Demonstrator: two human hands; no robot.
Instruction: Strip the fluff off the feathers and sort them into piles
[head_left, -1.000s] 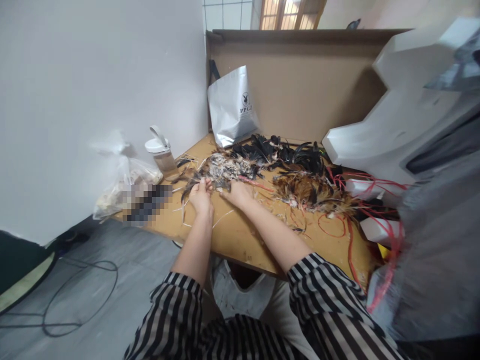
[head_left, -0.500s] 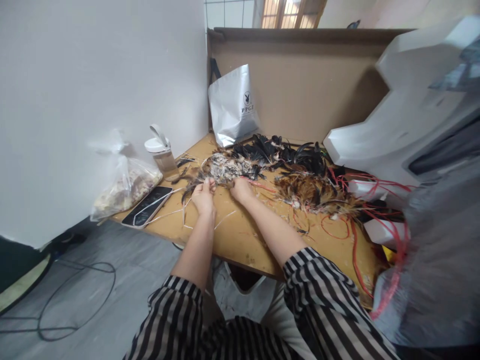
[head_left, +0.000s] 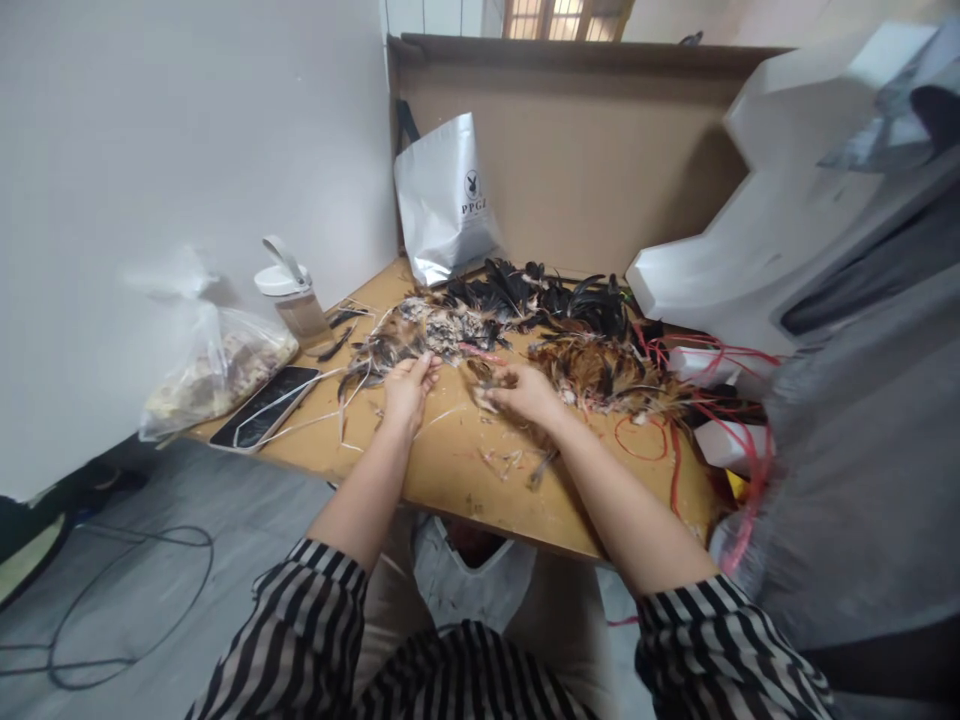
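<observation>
Two bare hands work over three loose heaps of feathers on the wooden table (head_left: 457,470): a speckled grey-white heap (head_left: 431,330), a glossy black heap (head_left: 540,298) and a rusty brown heap (head_left: 592,368). The left hand (head_left: 407,385) has its fingers pinched on quills at the speckled heap's near edge; the right hand (head_left: 521,390) is closed on a small brown feather tuft (head_left: 487,374). Half a second ago the right hand rested against the speckled heap; it now sits further right, beside the brown one.

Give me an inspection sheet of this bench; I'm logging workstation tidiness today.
Surface: bare wooden table, strewn with scraps.
Job's things: speckled grey feather pile; black feathers; brown feathers.
Clutter: white-lidded bottle, clear plastic bag, black phone, silver paper bag.
Hands: left hand pinches grey feathers; right hand holds small feathers.
Cables: red cords; black cable on the floor.
Surroundings: white wall, cardboard backboard, white foam blocks.
</observation>
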